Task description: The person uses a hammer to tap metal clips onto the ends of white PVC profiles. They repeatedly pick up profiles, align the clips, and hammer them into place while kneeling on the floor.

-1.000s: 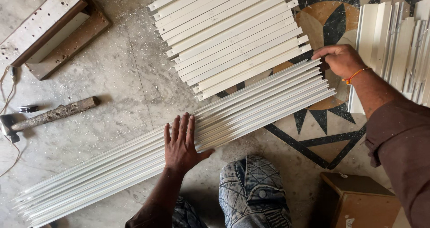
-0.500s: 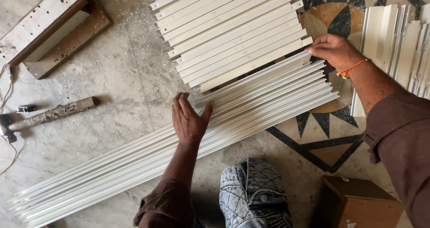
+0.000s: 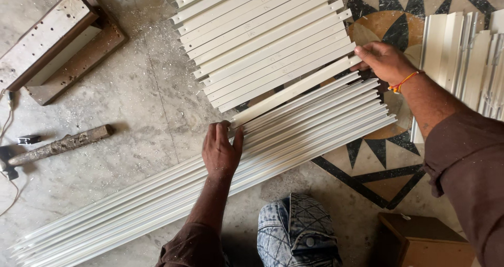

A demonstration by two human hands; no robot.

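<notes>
1. A person crouches over a stone floor, seen from above; a knee in patterned denim shows at the near edge.
2. A long bundle of white metal strips lies slantwise across the floor, from near left to far right.
3. One shorter white strip lies along the far edge of that bundle, held at both ends.
4. The left hand has moved from lying flat on the bundle to the near-left end of this strip. Its fingers are pressed together and its thumb is set apart, pinching the strip's end.
5. The right hand has stayed at the far-right end; its fingers curl over the end of the strip, pressed together.
6. Beyond it, a row of cut white strips lies side by side. The held strip sits just beside the nearest of them, so it looks to have been drawn up against that row.
7. At the left lie a hammer and a wooden jig block. More white profiles rest at the far right, a brown box at the near right.
</notes>
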